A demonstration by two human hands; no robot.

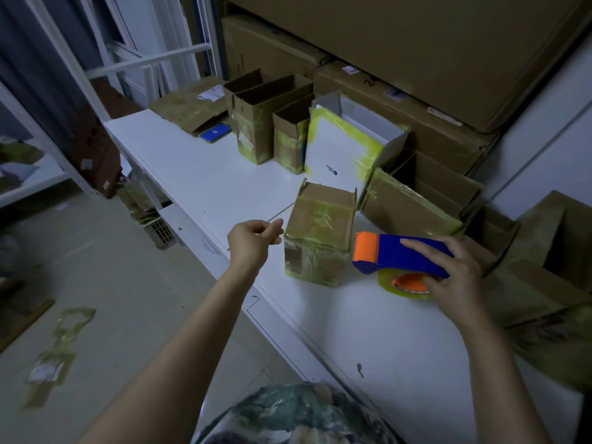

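A person's two bare forearms reach over a white table (208, 174), seen from a head-worn camera.

The left hand (253, 240) is loosely closed, its thumb and forefinger pinching a thin strip (283, 210). The other fingers curl into the palm. The strip is pale and narrow and slants up to the right towards the top left corner of a small cardboard box (320, 238). Whether it reaches the box cannot be told. The left arm stretches forward from the lower left, with the hand just left of the box and level with its upper half.

The right hand (455, 283) grips a blue and orange tape dispenser (394, 253). Its fingers lie over the blue top and the thumb presses the orange hub below. A roll of clear tape (386, 282) sits in the dispenser, low against the table. The dispenser's orange front points left and is just beside the box's right side. The right wrist bends inward from the lower right.

The small box stands near the table's front edge, wrapped in yellowish tape, its top flaps upright.

Behind it are a taped white box (339, 145) and a row of open cartons (256, 123), with large cartons (416, 43) stacked at the wall. Tape scraps (64, 331) lie on the floor at left.
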